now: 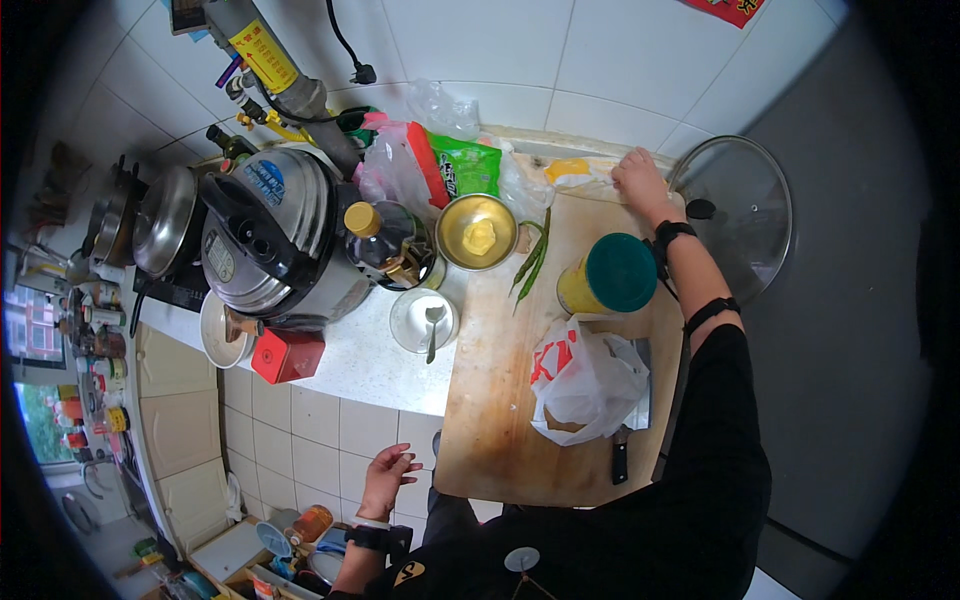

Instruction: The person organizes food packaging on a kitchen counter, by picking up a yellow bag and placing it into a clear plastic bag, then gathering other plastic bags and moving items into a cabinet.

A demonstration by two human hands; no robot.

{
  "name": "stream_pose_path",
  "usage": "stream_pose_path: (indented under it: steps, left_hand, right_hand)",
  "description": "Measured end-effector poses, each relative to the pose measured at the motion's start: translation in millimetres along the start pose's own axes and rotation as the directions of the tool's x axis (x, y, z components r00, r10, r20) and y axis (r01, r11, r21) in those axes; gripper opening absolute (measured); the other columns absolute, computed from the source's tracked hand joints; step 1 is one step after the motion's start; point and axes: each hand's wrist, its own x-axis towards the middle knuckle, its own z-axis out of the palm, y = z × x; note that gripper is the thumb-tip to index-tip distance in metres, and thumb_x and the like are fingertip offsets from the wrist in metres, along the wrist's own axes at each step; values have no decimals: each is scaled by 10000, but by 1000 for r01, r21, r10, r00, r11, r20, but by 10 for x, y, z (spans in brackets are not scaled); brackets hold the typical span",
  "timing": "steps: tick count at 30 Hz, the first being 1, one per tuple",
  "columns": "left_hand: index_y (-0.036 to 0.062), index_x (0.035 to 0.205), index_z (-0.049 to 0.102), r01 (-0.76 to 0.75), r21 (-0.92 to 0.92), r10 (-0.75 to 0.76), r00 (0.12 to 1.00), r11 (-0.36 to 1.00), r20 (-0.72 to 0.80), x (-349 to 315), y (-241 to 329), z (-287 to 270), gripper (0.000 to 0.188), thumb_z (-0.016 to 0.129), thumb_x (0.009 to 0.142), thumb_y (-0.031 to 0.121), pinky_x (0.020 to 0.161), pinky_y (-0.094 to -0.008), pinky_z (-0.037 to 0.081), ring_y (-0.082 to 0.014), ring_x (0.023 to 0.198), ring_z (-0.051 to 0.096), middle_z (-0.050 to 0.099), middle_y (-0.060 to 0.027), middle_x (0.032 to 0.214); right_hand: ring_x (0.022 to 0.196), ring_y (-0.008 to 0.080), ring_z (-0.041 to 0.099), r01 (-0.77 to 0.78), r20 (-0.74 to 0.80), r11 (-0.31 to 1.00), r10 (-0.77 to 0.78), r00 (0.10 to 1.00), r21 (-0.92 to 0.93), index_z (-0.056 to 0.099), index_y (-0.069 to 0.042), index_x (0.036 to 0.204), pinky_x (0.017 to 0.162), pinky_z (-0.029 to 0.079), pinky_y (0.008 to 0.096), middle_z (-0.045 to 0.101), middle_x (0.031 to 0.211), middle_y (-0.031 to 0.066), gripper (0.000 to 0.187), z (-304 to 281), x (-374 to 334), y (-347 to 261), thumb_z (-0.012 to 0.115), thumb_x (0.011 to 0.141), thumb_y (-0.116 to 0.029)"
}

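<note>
At the back of the wooden cutting board, my right hand [640,184] has its fingers closed at the end of a pale packet with a yellow patch [570,173]. My left hand [388,482] hangs beside the board over the floor, fingers apart and holding nothing. Under my right forearm stands a jar with a green lid [621,272]. A white plastic bag [590,385] lies nearer to me, partly covering a knife with a black handle [620,462]. Green chillies [535,262] lie left of the jar, beside a metal bowl with a yellow lump [478,233].
A glass lid [765,215] leans at the right. Left of the cutting board [490,420] are a bowl with a spoon [410,330], a dark bottle [385,240], a pressure cooker [285,235] and a red box [288,356]. A green packet [465,165] sits by the wall.
</note>
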Motion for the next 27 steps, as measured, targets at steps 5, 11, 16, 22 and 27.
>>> stream_pose_path:
  steps: [5, 11, 16, 22, 27]
  left_hand:
    - [34, 1143, 525, 0, 2, 0, 1000, 1000, 0, -1, 24, 79, 262, 539, 895, 117, 649, -300, 527, -209, 849, 637, 609, -88, 960]
    - [38, 1135, 530, -5, -6, 5, 1000, 1000, -12, 2, -55, 24, 249, 531, 898, 114, 650, -300, 524, -192, 853, 634, 608, -81, 962]
    - [41, 1138, 530, -5, 12, 5, 1000, 1000, 5, -27, -22, -3, 251, 529, 899, 116, 656, -292, 518, -191, 852, 635, 608, -71, 971]
    - [40, 1142, 531, -82, 14, 81, 994, 997, 72, -19, 34, -46, 261, 540, 897, 126, 664, -283, 515, -186, 860, 636, 611, -75, 993]
    - [38, 1157, 529, -198, 14, 193, 967, 980, 168, -71, 390, -114, 273, 535, 903, 137, 678, -283, 514, -189, 878, 630, 607, -80, 1007]
  right_hand:
    - [807, 279, 511, 22, -231, 985, 19, 973, 171, 544, -68, 631, 792, 415, 374, 551, 702, 86, 59, 185, -1, 70, 576, 663, -106]
    - [787, 307, 511, 16, -326, 942, 101, 940, 336, 538, -40, 655, 696, 433, 390, 540, 724, 121, 52, 11, 31, 43, 568, 669, -79]
    - [813, 303, 515, -2, -362, 947, 124, 924, 320, 567, -47, 698, 733, 435, 377, 537, 730, 100, 76, -555, 63, -43, 636, 692, -77]
    - [811, 285, 511, 137, -481, 973, -32, 876, 186, 539, -49, 710, 800, 418, 383, 521, 734, 85, 90, -1629, 0, -363, 621, 671, -51]
    - [828, 264, 519, 299, -600, 954, -249, 761, -17, 513, -50, 705, 816, 425, 381, 513, 749, 77, 112, -2679, -79, -936, 602, 638, -34]
